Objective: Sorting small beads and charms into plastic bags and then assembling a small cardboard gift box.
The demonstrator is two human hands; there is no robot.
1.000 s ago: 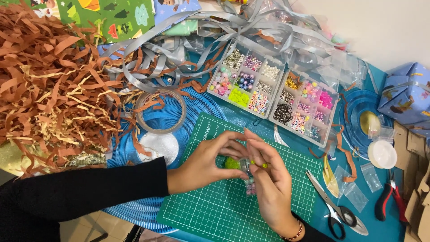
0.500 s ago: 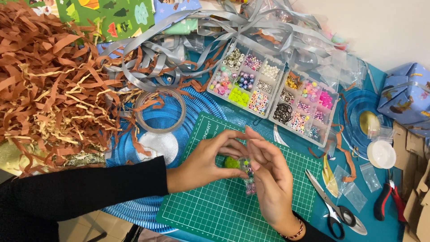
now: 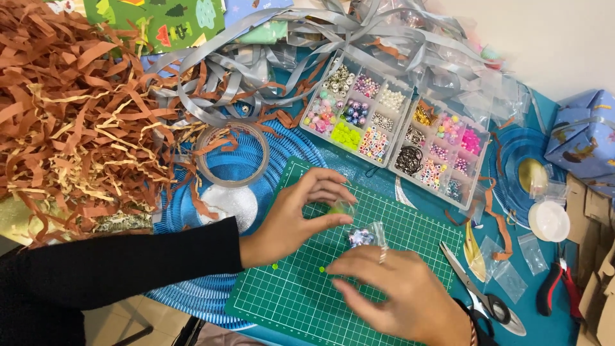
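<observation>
My left hand (image 3: 298, 214) reaches in from the left in a black sleeve. It pinches a small clear bag of yellow-green beads (image 3: 340, 207) between thumb and fingers, just above the green cutting mat (image 3: 282, 304). My right hand (image 3: 400, 295) lies palm down over the mat's near right part, fingers spread and holding nothing. A second small clear bag with purple and silver beads (image 3: 362, 237) lies on the mat just beyond its knuckles, between the two hands. Two loose green beads (image 3: 322, 270) rest on the mat near my right fingertips.
A clear compartment box of sorted beads (image 3: 391, 134) stands beyond the mat. Scissors (image 3: 480, 291), red-handled pliers (image 3: 556, 285) and a white lid (image 3: 549, 221) lie to the right. A tape roll (image 3: 232, 154), brown shredded paper (image 3: 70, 109), grey ribbons (image 3: 288, 45) and a blue gift box (image 3: 584, 138) surround the mat.
My right hand has drawn back from my left hand toward me and flattened over the mat. The bag of purple beads now lies apart on the mat, and loose green beads show.
</observation>
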